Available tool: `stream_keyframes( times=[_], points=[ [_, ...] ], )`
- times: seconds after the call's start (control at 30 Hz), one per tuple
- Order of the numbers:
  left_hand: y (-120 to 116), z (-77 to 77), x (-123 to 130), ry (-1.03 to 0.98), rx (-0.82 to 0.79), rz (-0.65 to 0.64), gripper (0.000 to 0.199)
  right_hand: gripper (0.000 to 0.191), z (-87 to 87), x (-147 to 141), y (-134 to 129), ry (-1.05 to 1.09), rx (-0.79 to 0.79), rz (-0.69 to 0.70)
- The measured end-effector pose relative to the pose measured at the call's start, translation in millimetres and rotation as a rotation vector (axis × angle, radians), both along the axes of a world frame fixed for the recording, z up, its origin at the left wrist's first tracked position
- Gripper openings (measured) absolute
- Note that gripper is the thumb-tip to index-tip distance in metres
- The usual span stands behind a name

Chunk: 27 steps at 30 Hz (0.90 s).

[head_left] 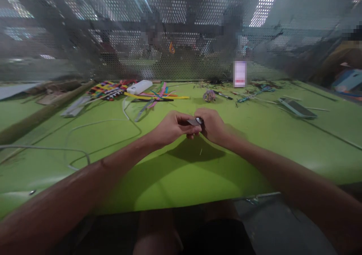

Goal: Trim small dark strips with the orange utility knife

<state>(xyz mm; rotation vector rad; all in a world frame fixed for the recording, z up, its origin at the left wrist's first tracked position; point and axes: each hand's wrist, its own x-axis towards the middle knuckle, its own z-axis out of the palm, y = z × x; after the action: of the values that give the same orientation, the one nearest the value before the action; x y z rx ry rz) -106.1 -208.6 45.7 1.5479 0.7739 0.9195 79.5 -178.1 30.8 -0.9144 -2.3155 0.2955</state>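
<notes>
Close together over the front part of the green tabletop (181, 179), both hands meet around small items. My left hand (170, 129) is closed, pinching a thin, flat grey piece (193, 122) between thumb and fingers. Against that piece, my right hand (212, 124) is closed around a small shiny metal tool (199, 120). Most of the tool is covered by the fingers, so its kind cannot be made out. A thin pale sliver (201, 151) shows just below the hands.
Coloured strips (158, 96) lie behind my left hand, near a white power bank (139, 86) with a cable (93, 120). Behind my right hand are a multicoloured ball (209, 95), a pen (223, 95) and a phone (296, 108). A perforated screen (181, 66) stands along the back.
</notes>
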Motion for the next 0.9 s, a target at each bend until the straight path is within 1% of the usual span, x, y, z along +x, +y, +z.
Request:
stream_keyframes(
  times=[0.13, 0.23, 0.47, 0.63, 0.9],
  points=[
    [-1.0, 1.9, 0.8, 0.0, -0.01, 0.004, 0.031, 0.026, 0.2, -0.6, -0.5, 0.001, -0.008, 0.0],
    [-1.7, 3.1, 0.9, 0.011, -0.004, -0.001, 0.03, 0.028, -1.9, -0.4, 0.9, 0.02, 0.011, -0.011],
    [-1.6, 1.8, -0.1, 0.038, 0.013, -0.014, 0.028, 0.028, -0.5, 1.1, 1.0, 0.009, 0.022, 0.027],
    [-2.4, 0.8, -1.0, 0.055, 0.052, -0.046, 0.027, 0.03, 1.8, 0.4, -1.9, 0.015, -0.017, 0.016],
    [-4.2, 2.9, -0.2, 0.085, 0.086, -0.068, 0.027, 0.031, 4.3, -0.9, -4.3, 0.016, -0.033, 0.006]
  ],
)
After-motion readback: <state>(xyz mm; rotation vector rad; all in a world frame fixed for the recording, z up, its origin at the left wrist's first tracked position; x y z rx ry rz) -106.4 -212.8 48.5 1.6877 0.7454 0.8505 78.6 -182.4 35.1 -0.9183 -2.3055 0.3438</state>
